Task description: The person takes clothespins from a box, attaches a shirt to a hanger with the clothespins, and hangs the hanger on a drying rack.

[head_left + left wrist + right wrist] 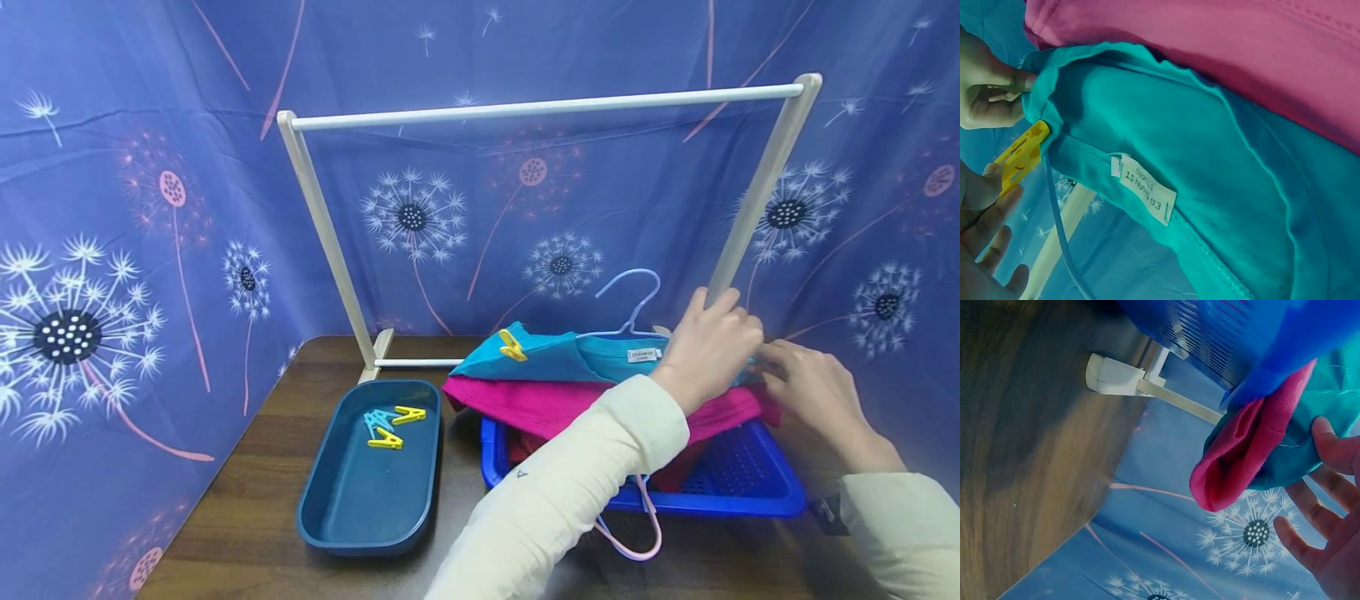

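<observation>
A teal garment (540, 354) with a white label lies over a pink garment (547, 404) on a blue basket. A light blue hanger (647, 310) sits in its neckline, hook upward. One yellow clothespin (512, 346) is clipped at the garment's left shoulder. At the other shoulder my left hand (712, 342) pinches another yellow clothespin (1022, 153), whose tip meets the teal cloth beside the hanger. My right hand (817, 392) holds that shoulder's edge, its thumb on the teal fabric in the right wrist view. The head view hides this second clothespin behind my left hand.
A wooden rack with a white top bar (540, 107) stands behind the garments. On the left, a dark blue tray (367, 508) holds several yellow and light blue clothespins (385, 439). Below the basket (780, 500), a pink hanger loop (645, 550) sticks out over the table.
</observation>
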Demonstrator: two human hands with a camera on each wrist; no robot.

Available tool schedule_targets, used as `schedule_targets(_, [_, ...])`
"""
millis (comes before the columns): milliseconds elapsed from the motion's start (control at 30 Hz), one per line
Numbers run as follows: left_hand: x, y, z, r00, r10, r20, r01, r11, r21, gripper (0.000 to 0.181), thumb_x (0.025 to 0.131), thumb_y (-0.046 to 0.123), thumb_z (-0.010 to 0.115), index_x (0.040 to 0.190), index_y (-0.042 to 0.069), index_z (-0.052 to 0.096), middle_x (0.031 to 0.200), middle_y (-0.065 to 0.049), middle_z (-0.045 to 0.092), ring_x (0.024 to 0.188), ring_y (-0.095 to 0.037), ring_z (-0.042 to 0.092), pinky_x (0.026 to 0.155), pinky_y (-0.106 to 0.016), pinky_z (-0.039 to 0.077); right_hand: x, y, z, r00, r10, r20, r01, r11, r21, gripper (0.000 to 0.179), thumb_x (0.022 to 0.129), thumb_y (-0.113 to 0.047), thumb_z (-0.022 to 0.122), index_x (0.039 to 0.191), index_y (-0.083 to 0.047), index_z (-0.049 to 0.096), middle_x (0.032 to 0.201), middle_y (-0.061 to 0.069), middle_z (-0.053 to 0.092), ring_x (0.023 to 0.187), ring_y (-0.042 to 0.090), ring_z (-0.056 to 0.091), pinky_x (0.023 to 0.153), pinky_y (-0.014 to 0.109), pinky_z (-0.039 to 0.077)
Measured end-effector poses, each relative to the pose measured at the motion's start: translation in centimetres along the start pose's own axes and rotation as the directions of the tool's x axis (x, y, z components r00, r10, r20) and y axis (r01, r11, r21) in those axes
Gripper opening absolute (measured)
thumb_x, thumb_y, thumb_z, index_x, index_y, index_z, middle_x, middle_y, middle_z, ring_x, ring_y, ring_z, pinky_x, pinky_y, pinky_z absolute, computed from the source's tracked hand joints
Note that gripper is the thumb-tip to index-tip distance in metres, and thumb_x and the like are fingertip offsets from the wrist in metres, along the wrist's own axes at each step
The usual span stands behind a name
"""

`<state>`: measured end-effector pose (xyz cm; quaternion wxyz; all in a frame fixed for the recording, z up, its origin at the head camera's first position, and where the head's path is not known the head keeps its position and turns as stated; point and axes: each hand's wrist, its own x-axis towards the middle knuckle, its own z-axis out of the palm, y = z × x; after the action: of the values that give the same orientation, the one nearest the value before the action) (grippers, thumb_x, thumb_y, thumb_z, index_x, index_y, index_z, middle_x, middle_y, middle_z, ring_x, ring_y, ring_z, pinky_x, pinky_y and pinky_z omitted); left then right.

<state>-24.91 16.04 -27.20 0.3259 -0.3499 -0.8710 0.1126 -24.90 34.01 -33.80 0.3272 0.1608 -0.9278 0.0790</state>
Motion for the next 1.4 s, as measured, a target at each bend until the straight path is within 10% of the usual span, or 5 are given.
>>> schedule_targets(1000, [-0.7,-0.3,1.3,0.987,-0.061,0.149,0.069,0.996,-0.053,0.03,0.09,0.033,0.051,0.12,0.038,0.052,0.119,0.019,0.056,0.123,-0.007,0.04,0.106,-0.036,0.023,0.2,-0.2,0.5,1.0,0.018,0.005,-0.018,0.999,0.033,0.022,0.065,-0.002,0.073,0.086,-0.004,0.067,0.078,0.018,0.066,0.062,0.039,0.058,0.05,0.048,0.041])
schedule_targets(1400, [-2.4,-1.8,1.5,0.992,-0.077,0.097,0.082,0.996,-0.044,0.049,0.08,0.045,0.061,0.124,0.031,0.045,0.12,0.014,0.056,0.118,-0.009,0.044,0.098,-0.03,0.032,0.3,-0.3,0.1,0.995,0.082,0.059,-0.084,0.995,0.044,0.017,0.072,-0.004,0.071,0.089,-0.003,0.066,0.082,0.022,0.066,0.069,0.041,0.059,0.055,0.052,0.043])
